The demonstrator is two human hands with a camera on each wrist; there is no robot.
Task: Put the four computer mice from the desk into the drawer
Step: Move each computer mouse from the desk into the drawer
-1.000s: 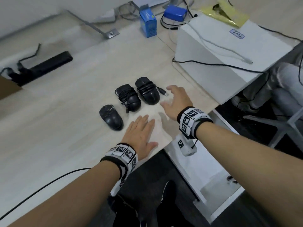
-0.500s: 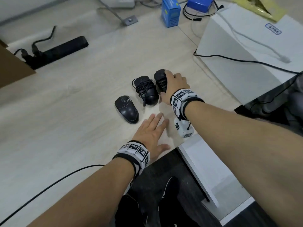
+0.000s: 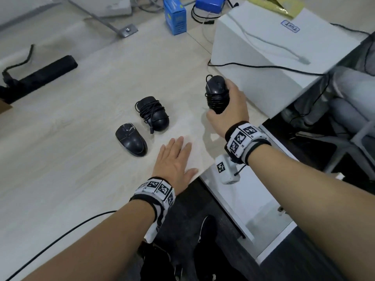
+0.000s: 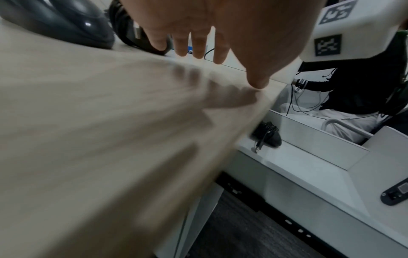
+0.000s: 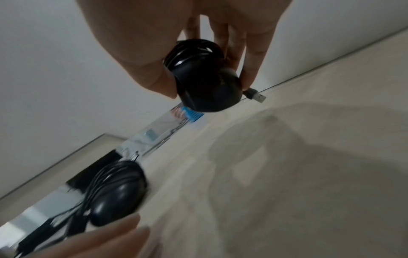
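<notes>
My right hand (image 3: 227, 107) grips a black mouse wrapped in its cord (image 3: 217, 92) (image 5: 205, 80), lifted above the desk's right edge; its USB plug (image 5: 256, 95) sticks out by my fingers. On the desk lie a second cord-wrapped mouse (image 3: 153, 113) (image 5: 117, 188) and a plain black mouse (image 3: 130, 141) to its left. My left hand (image 3: 175, 160) (image 4: 209, 31) rests flat on the desk near the front corner, fingers straight. Another cord-wrapped mouse (image 4: 266, 134) lies in the open white drawer (image 4: 309, 167) below the desk edge.
A large white box (image 3: 274, 49) with a black cable across it stands right behind my right hand. A blue carton (image 3: 175, 17), a blue pack and cables sit at the back; a black power strip (image 3: 40, 75) lies far left. A seated person's legs are at right.
My right hand closed round the rightmost mouse and lifted it off the desk toward the right. The left hand stayed flat in place.
</notes>
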